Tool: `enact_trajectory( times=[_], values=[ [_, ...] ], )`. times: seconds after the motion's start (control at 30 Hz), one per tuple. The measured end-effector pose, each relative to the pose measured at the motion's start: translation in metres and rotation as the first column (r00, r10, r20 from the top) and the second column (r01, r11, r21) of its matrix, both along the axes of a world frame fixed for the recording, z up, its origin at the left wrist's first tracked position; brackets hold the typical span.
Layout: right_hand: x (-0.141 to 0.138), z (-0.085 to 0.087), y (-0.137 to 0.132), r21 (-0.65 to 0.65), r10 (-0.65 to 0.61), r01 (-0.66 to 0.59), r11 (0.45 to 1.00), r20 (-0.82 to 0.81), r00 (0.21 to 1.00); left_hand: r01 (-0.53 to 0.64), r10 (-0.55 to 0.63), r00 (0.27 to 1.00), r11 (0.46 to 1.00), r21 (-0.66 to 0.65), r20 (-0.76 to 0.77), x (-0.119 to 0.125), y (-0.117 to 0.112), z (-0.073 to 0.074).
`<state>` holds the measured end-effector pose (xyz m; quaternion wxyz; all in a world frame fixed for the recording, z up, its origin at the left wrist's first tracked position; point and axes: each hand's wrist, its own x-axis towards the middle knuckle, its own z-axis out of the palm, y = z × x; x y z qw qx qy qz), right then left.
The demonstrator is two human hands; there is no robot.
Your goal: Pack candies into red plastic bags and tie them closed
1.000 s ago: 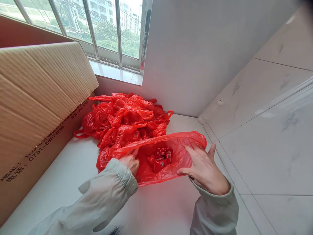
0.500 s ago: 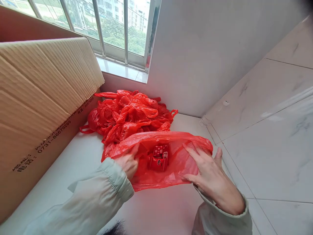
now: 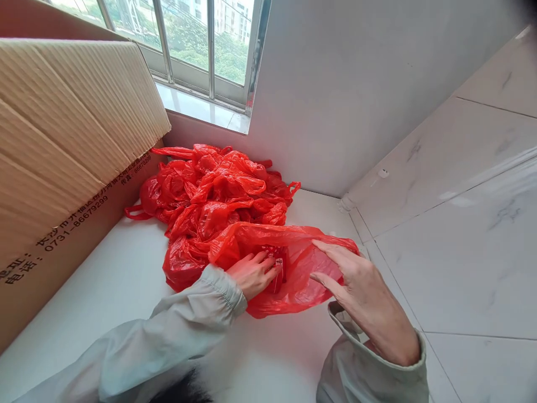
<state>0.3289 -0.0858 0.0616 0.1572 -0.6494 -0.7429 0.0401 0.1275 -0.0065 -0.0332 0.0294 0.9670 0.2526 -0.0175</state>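
An open red plastic bag [image 3: 302,280] lies on the white surface [image 3: 126,280] in front of me. My left hand [image 3: 254,274] reaches into its mouth, fingers spread over small red packets [image 3: 277,262] that are mostly hidden. My right hand [image 3: 361,291] presses flat on the right side of the bag's rim, holding the opening apart. Behind this bag sits a heap of filled red plastic bags [image 3: 213,196] with tied handles.
A large cardboard box [image 3: 71,145] with printed numbers stands at the left, its flap overhanging. A window [image 3: 197,39] and sill lie at the back. A white wall and marble-tiled wall [image 3: 461,212] close off the right side.
My left hand let go of the bag's left rim and moved right, into the opening over the packets. My right hand stayed on the right rim. The bag's mouth has flattened.
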Motion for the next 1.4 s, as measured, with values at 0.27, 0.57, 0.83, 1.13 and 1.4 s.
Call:
enact_trajectory(
  times=[0.27, 0.57, 0.83, 1.13, 1.4],
  values=[
    [0.003, -0.002, 0.005, -0.079, -0.040, 0.040, 0.996, 0.004, 0.999, -0.170, 0.151, 0.981, 0.971, -0.168, -0.120, 0.006, -0.001, 0.003],
    [0.004, 0.000, 0.001, -0.123, -0.023, 0.022, 0.992, -0.006, 1.000, -0.344, 0.333, 0.939, 0.908, -0.240, -0.088, 0.010, -0.006, -0.009],
    [0.003, 0.005, 0.000, -0.132, -0.054, 0.048, 0.990, -0.040, 0.998, -0.313, 0.335, 0.942, 0.898, -0.309, 0.019, -0.001, -0.007, -0.014],
    [0.003, 0.008, -0.013, -0.141, -0.045, 0.040, 0.989, -0.035, 0.998, -0.228, 0.352, 0.923, 0.824, -0.519, 0.153, -0.024, 0.014, 0.014],
    [-0.022, 0.002, -0.005, -0.056, 0.078, -0.076, 0.996, 0.046, 0.996, -0.033, 0.409, 0.803, 0.757, -0.653, 0.434, -0.024, 0.007, 0.042]
  ],
)
